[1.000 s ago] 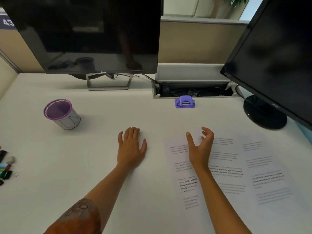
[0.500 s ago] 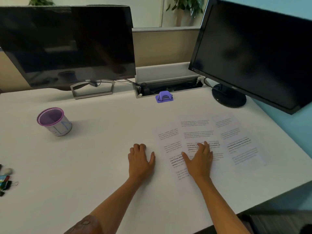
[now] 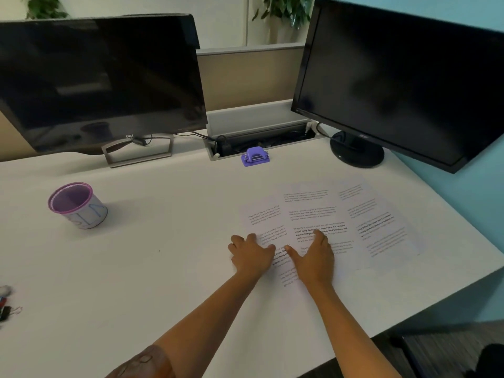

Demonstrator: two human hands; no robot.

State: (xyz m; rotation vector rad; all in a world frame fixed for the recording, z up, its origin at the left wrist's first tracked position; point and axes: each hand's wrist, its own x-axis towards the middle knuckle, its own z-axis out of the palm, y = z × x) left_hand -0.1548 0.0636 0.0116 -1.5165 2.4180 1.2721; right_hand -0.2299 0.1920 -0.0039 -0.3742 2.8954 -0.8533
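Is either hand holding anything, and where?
Nothing is gripped. The left hand and right hand both rest on the printed sheets, near their left side.

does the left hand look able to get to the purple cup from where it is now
Probably yes. The left hand rests at the left edge of the papers, and only bare desk lies between it and the upright purple cup off to its left.

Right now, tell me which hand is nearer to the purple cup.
Left. The left hand rests at the left edge of the printed sheets, to the right of the purple cup; the right hand lies flat on the sheets, even farther right.
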